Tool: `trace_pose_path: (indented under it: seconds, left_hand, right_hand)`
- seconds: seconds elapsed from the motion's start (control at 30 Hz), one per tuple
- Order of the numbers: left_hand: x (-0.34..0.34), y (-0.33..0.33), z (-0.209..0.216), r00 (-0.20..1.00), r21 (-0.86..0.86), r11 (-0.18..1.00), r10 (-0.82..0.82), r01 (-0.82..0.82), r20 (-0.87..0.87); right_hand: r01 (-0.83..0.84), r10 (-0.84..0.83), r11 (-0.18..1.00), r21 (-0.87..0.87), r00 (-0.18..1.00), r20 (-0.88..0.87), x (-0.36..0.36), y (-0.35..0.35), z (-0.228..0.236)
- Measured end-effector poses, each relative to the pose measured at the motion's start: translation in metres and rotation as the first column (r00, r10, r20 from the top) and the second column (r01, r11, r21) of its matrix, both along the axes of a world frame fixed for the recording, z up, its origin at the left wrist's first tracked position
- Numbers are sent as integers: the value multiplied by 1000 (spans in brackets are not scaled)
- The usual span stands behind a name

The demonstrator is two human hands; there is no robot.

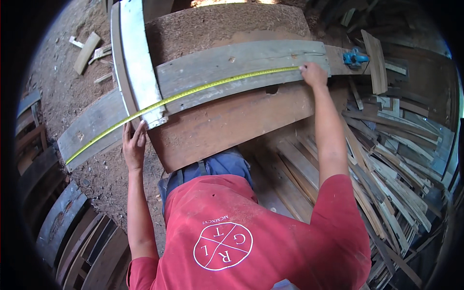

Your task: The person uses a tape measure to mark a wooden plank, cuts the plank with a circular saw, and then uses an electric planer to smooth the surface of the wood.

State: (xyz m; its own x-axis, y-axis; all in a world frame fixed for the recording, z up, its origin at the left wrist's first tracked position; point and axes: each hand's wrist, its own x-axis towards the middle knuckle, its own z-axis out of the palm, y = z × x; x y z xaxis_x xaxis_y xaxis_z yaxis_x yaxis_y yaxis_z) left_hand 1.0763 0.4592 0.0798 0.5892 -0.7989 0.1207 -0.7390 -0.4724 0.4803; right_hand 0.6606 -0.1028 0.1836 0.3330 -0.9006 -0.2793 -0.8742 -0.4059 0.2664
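A yellow tape measure blade (208,86) stretches along a long grey weathered plank (193,72), passing over a white-faced board (137,53) that lies across it. My right hand (315,76) is closed on the tape's right end near the plank's far right. My left hand (134,149) is at the near end of the crossing board and a narrow brown strip (118,63) along its left side. Its fingers are stretched apart, with the tips touching wood close to the tape. The blade's left end reaches past the plank's lower left corner.
A wide brown board (232,125) lies between me and the plank. On the right are a blue power tool (355,58), a short upright-looking plank (375,63) and a heap of wood strips (391,169). More boards (60,222) lie at lower left, offcuts (87,53) at upper left.
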Motion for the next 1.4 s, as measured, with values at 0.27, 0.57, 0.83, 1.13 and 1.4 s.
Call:
trace_pose_path:
  seconds: [0.27,0.57,0.83,1.13,1.4]
  left_hand:
    - [2,-1,5,1000,116,993,-7,8,-6]
    - [-3,-7,18,980,195,976,129,-99,-150]
    - [-2,-8,19,963,208,969,179,-136,-203]
    - [0,-8,14,940,118,975,215,-190,-264]
    - [-12,-16,21,994,148,983,106,-111,38]
  right_hand:
    - [139,-134,990,9,973,-190,-63,-91,21]
    - [188,-179,981,44,971,-157,-107,-154,4]
    - [182,-159,975,124,971,-177,-109,-166,11]
    - [110,-90,985,132,985,-149,-143,-195,-10]
    - [-69,82,970,234,996,-46,-73,-151,3]
